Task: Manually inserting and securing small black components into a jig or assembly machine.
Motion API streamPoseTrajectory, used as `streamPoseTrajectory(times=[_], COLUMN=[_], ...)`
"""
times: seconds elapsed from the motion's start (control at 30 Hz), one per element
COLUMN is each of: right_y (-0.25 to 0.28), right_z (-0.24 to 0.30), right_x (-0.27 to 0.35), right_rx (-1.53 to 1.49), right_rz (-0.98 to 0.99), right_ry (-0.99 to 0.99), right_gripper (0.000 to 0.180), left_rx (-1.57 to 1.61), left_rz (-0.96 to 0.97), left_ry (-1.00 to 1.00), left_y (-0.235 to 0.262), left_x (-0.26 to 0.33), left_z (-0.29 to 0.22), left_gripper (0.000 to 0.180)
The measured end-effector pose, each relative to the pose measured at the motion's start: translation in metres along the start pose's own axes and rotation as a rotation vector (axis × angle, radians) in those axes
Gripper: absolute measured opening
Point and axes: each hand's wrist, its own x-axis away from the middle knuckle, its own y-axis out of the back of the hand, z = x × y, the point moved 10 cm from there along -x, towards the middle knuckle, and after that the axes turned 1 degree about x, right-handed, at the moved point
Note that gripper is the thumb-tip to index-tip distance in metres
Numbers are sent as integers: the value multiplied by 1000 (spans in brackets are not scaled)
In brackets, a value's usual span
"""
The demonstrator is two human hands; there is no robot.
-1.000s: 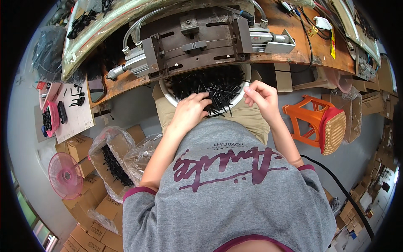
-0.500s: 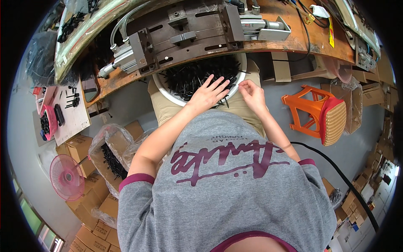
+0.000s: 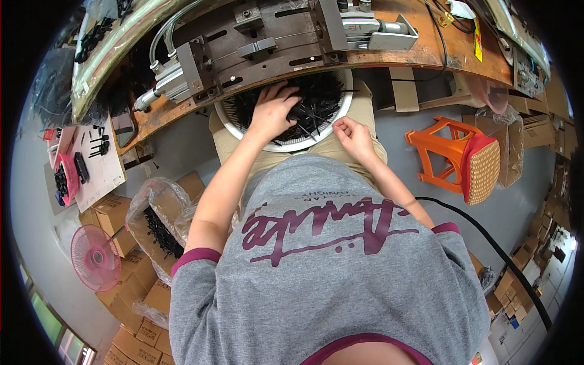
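Head view: I note the left hand, fingers loosely spread, shifted leftward across the slender black parts in the white basket, upper centre of the frame, leaving those at right uncovered. Beside the rim, the right hand stays narrow; whether it pinches anything, I cannot tell.

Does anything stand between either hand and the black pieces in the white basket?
Nothing visible stands between the left hand and the black pieces; it is over them, inside the white basket. For the right hand, the basket's rim lies between it and the pieces; contact is unclear.
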Motion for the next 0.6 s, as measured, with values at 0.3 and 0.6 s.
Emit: streamPoseTrajectory(times=[0.3, 0.6], right_y=[13, 126], right_z=[23, 191], right_x=[0, 28], right_rx=[-42, -648], right_rz=[-62, -373], right_ry=[14, 521], right_gripper=[12, 37], left_rx=[186, 309], left_rz=[93, 24], left_ry=[227, 102], left_y=[10, 62], left_x=[-15, 26], left_z=[35, 3], left_gripper=[68, 56])
